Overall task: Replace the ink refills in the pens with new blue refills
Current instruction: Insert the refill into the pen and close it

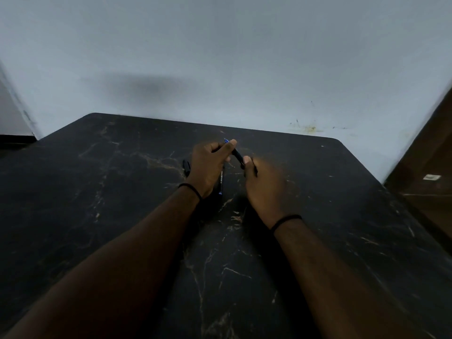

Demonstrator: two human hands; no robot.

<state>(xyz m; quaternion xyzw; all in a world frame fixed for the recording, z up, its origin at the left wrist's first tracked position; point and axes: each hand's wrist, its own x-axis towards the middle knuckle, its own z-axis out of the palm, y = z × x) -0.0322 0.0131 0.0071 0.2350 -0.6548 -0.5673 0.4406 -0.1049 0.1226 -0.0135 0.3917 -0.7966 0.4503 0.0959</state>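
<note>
Both my hands hold one dark pen (237, 155) above the black marble table (122, 192). My left hand (210, 165) pinches its far end, where a blue tip shows. My right hand (263, 184) grips the near end of the barrel. Under my left hand lies another dark pen (221, 182) with white print and a blue end. A third dark pen piece (186, 166) lies just left of my left hand, partly hidden by it.
A pale wall (220, 57) rises right behind the table's far edge. A brown wooden door or panel (428, 172) stands at the right, past the table's corner. Each wrist wears a black band.
</note>
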